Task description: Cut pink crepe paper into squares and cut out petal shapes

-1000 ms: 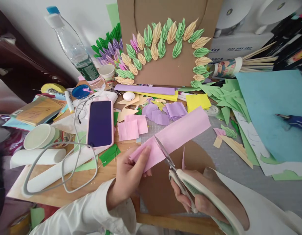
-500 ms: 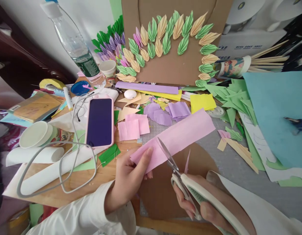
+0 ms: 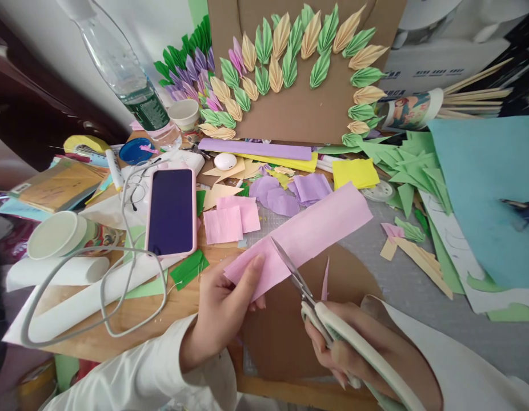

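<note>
A long strip of pink crepe paper [image 3: 320, 220] slants up to the right above the table. My left hand [image 3: 230, 302] pinches its lower left end, thumb on top and fingers beneath. My right hand [image 3: 367, 342] is wrapped round the white handles of a pair of scissors [image 3: 301, 282]. Their blades lie across the strip just right of my left thumb, pointing up and left. A round brown cardboard piece [image 3: 290, 348] lies under both hands, with a thin pink scrap [image 3: 325, 278] over it. Two pink paper squares [image 3: 224, 224] rest beyond my left hand.
Brown cardboard [image 3: 290, 120] with folded green and cream paper leaves stands at the back. To the left are a phone [image 3: 172, 211], a looped white cable [image 3: 104, 291], a paper cup [image 3: 54, 234] and a bottle [image 3: 140, 97]. Green paper pieces [image 3: 414, 162] and blue paper [image 3: 483, 188] lie right.
The scissor blades have closed somewhat across the pink strip, and the fingers of my right hand have drawn in. The whole view has shifted slightly.
</note>
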Tool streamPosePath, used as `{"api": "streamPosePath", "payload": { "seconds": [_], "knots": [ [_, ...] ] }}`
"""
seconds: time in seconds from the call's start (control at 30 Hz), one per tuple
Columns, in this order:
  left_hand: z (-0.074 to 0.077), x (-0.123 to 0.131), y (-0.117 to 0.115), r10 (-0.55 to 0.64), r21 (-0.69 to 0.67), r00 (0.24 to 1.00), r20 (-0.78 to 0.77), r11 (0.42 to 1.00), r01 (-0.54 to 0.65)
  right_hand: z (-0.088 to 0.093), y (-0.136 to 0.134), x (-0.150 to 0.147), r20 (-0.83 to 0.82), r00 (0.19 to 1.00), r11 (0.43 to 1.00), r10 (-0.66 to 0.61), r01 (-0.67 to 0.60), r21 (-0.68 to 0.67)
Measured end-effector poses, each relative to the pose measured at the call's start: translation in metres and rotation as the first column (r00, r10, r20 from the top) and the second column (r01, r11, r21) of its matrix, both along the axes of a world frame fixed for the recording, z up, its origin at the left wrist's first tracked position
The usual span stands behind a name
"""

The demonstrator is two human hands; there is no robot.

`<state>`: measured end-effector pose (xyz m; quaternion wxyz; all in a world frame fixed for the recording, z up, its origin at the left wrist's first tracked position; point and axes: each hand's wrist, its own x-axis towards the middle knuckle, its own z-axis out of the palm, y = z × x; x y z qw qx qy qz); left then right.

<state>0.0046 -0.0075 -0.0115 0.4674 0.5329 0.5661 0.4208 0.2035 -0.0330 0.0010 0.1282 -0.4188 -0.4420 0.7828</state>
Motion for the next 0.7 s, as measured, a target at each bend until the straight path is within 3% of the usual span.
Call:
{"api": "streamPosePath", "payload": {
  "seconds": [0.2, 0.43, 0.7],
  "knots": [
    [0.0001, -0.0006, -0.0010, 0.001, -0.055, 1.000, 0.027, 0.998, 0.001, -0.0046, -0.0025, -0.0056, 0.018, 0.998, 0.997, -0.062, 0.062, -0.038],
    [-0.0022, -0.0023, -0.0012, 0.023, -0.138, 0.992, 0.126, 0.990, -0.006, -0.0111, -0.0042, -0.0048, -0.120, 0.987, 0.993, -0.107, 0.101, -0.055],
    [-0.0021, -0.0017, -0.0026, -0.107, -0.176, 0.981, 0.164, 0.975, 0.135, -0.0044, 0.0029, -0.0003, -0.141, 0.986, 0.995, -0.093, 0.086, -0.056]
  ]
}}
